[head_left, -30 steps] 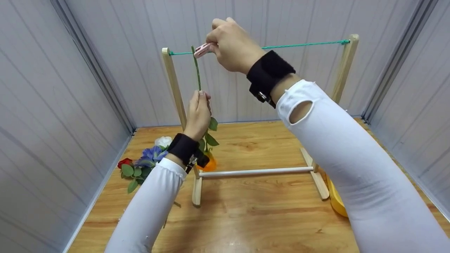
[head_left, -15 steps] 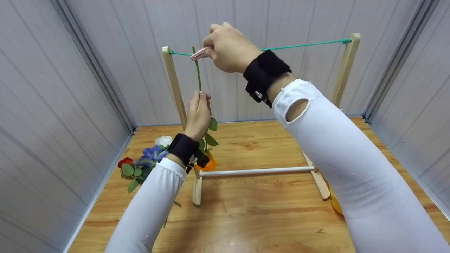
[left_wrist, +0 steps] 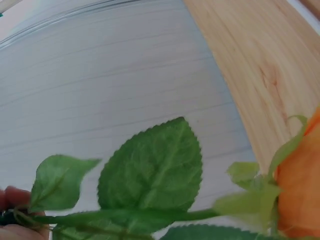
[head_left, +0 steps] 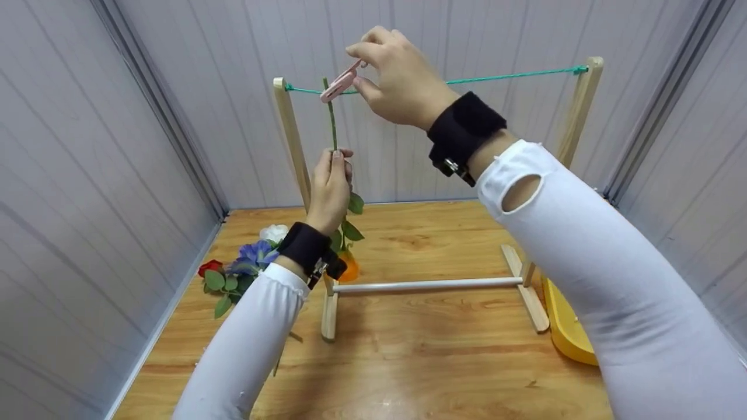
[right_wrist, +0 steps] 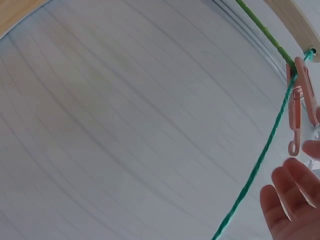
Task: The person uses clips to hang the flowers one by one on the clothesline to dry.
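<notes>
My left hand [head_left: 330,192] grips the green stem of an artificial orange rose, held upside down. Its orange bloom [left_wrist: 302,185] and toothed leaves [left_wrist: 152,167] fill the lower part of the left wrist view. The bare stem [head_left: 333,125] rises to a green rope [head_left: 508,76]. A pink clothespin [head_left: 339,86] is clamped where stem and rope cross; in the right wrist view its jaws [right_wrist: 292,67] close over both. Around its handles my right hand [head_left: 402,79] has loosened, thumb and index finger spread apart, other fingers extended beside the clothespin.
Wooden posts [head_left: 290,140] with a white crossbar [head_left: 429,285] carry the rope. At the left lie a red rose [head_left: 210,268], a blue flower [head_left: 254,256] and a white flower [head_left: 273,233]. A yellow tray [head_left: 569,338] stands at the right, partly behind my sleeve.
The right hand has spread its fingers from the clothespin and moved slightly up and right. The clothespin's handles now stand apart, and it stays on stem and rope. The left hand holds still.
</notes>
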### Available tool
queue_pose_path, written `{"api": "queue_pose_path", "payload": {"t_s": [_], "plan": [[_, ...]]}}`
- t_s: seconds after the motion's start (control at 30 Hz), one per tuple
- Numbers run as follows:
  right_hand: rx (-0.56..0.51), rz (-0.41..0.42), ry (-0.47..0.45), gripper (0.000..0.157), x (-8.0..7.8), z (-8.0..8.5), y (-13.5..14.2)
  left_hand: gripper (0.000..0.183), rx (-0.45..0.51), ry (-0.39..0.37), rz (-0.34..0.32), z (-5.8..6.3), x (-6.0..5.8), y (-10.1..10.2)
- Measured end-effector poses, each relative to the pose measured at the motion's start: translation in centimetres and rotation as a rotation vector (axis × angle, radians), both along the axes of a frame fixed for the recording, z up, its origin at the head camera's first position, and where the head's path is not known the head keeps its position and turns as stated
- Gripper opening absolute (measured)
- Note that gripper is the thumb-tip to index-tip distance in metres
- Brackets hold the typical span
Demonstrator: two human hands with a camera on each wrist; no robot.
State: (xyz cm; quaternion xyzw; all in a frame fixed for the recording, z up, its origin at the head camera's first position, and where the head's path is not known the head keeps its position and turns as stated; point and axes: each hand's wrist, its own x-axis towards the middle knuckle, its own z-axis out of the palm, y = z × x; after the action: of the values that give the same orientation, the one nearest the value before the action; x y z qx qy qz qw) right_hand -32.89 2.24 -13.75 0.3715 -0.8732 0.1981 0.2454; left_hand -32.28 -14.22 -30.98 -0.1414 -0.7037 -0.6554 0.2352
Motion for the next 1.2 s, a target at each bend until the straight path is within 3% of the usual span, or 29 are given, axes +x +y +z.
{"api": "queue_pose_path", "payload": {"t_s": [0.13, 0.47, 0.63, 0.87, 1.0, 1.13, 1.2], "plan": [[-0.1, 0.049, 0.06, 0.038, 0.3, -0.6, 1.4, 0.03, -0.001, -0.011, 0.003, 0.0, 0.3, 0.1], [-0.158, 0.206, 0.171, 0.024, 0.7, -4.2, 5.4, 0.048, -0.179, 0.065, 0.205, 0.3, 2.2, -0.1], [-0.195, 0.257, 0.165, 0.021, 1.1, -7.1, 8.1, 0.038, -0.216, 0.142, 0.273, -0.4, 3.1, 0.0], [-0.221, 0.257, 0.126, 0.021, 1.8, -11.6, 13.0, 0.015, -0.289, 0.228, 0.265, -2.3, 4.7, 0.3], [-0.201, 0.234, 0.062, 0.024, 2.1, -13.9, 16.1, 0.01, -0.364, 0.296, 0.253, -3.6, 5.5, 0.2], [-0.1, 0.165, -0.111, 0.026, 2.8, -15.7, 19.6, 0.009, -0.447, 0.328, 0.261, -5.2, 6.0, 0.0], [-0.03, 0.101, -0.241, 0.026, 3.3, -16.4, 21.4, 0.01, -0.488, 0.315, 0.262, -6.0, 6.3, -0.2]]}}
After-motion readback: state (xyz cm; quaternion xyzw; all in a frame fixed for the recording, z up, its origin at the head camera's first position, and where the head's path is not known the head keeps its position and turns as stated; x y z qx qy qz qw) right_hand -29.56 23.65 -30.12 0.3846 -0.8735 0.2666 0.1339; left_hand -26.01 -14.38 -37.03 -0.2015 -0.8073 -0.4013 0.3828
